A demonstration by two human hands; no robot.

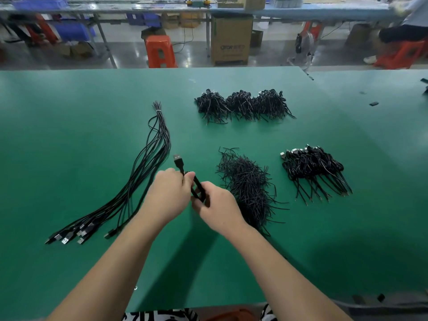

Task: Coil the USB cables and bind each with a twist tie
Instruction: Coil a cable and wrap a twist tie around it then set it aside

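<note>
USB cable (pixel 195 183), black, thin and round in section, folded into a short tight coil, held above the green worktop (pixel 69 126) between both hands. Metal plug end on a black moulded body (pixel 178 160) projecting up and to the left, clear of the left hand (pixel 170 193). Left hand: fingers curled, thumb and forefinger pinching the coil at its upper end, just below the plug. Right hand (pixel 218 208): fingers curled round the lower end of the coil, thumb on top; whether a tie is also pinched there cannot be told. Hands close together, nearly touching, forearms converging from the near edge of the worktop, wrists slightly raised.

Loose bundle of uncoiled cables (pixel 148 163) lying to the left of the hands: long, smooth, black, bound with a pale tie near the far end, plugs fanned out at the near end. Heap of twist ties (pixel 249 184) just right of the right hand: short, black, wiry, tangled. Pile of coiled cables (pixel 313 169) further right, plugs lined up along the far side, tails pointing towards the near right. Far row of coiled cables (pixel 243 105) in three dark clumps, well apart from the hands. Worktop surface matt, smooth, uniform green.
</note>
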